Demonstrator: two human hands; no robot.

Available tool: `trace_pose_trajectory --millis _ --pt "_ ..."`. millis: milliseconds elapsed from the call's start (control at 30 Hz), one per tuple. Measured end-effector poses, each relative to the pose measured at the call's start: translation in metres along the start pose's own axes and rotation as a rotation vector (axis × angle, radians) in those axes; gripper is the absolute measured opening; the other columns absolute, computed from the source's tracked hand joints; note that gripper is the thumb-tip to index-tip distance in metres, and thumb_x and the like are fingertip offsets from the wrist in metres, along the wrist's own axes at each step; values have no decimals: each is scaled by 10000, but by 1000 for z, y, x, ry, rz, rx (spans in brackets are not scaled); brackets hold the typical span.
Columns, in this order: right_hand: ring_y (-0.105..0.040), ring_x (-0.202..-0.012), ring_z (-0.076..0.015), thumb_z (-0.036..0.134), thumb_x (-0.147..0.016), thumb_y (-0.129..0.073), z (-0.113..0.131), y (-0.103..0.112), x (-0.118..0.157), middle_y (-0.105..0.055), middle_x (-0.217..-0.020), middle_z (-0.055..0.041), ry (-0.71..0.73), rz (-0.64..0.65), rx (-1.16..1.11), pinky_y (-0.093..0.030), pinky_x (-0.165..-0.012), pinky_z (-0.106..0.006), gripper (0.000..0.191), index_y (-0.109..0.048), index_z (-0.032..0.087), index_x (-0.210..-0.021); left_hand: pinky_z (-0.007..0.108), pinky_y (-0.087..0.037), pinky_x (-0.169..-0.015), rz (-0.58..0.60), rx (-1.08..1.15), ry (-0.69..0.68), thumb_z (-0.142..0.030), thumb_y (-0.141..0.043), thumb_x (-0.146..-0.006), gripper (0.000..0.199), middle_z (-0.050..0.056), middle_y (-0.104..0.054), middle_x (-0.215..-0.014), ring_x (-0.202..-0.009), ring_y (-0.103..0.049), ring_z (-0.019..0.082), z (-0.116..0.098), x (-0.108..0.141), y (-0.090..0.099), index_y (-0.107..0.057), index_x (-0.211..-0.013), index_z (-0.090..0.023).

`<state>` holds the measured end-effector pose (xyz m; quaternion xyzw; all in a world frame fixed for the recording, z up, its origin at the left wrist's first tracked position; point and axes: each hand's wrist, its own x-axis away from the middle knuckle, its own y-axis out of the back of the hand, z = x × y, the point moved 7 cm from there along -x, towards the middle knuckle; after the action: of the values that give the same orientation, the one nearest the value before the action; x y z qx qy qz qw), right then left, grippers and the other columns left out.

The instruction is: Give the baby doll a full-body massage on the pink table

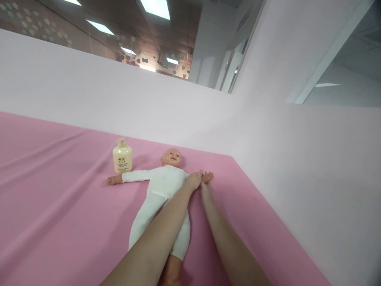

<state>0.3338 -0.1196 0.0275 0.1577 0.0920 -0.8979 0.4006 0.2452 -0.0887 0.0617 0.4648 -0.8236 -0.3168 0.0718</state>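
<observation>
A baby doll (166, 180) in a white cloth suit lies on its back on a pink sheet (74, 222), its arms stretched out to the sides. Both my hands are at the doll's arm on the right side of the view. My left hand (194, 180) is wrapped round that arm near the wrist. Close against it, my right hand (204, 190) grips the same arm from the other side, just below the doll's small open hand (208, 176). My forearms cover part of the doll's body and legs. A pale yellow pump bottle (122, 157) stands beside the doll's other hand.
A white wall (166, 111) runs along the back of the pink surface, and another wall (312, 171) rises on the right. Above the back wall, a wide glass pane or mirror (119, 39) shows ceiling lights. Folds crease the sheet at the left.
</observation>
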Motion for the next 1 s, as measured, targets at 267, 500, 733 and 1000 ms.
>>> trace_pose_trajectory --millis 267,500,733,1000 --pt "-177 -1559 -255 495 -783 -668 5 20 20 -211 -1672 -132 -8 -104 4 -209 -1263 -453 816 -413 154 -1479 426 -382 -1095 -7 -142 -3 -394 -281 -1057 486 154 -679 -1271 -1227 -596 260 -6 7 -2 -680 -1177 -145" --pt "-255 -1535 -277 550 -768 -656 20 21 26 -255 -1640 -200 -30 -148 -14 -258 -1250 -448 920 -285 127 -1496 529 -406 -1093 108 -93 60 -483 -567 -975 411 115 -618 -1322 -1228 -576 263 -12 14 7 -632 -1234 -171" --pt "-502 -1374 -300 576 -744 -645 22 23 28 -219 -1645 -202 -106 -119 -102 -630 -855 -441 1006 -90 257 -1520 350 -479 -971 79 255 104 -432 -605 -876 350 116 -720 -1163 -1088 -646 245 -1 21 71 -701 -1072 -159" --pt "-509 -1368 -263 439 -730 -612 23 26 29 -349 -1565 -179 -74 -169 18 -608 -917 -395 886 -166 239 -1469 411 -399 -1107 -272 657 227 -449 -603 -831 375 154 -678 -1252 -1263 -565 312 102 131 180 -683 -1051 -156"
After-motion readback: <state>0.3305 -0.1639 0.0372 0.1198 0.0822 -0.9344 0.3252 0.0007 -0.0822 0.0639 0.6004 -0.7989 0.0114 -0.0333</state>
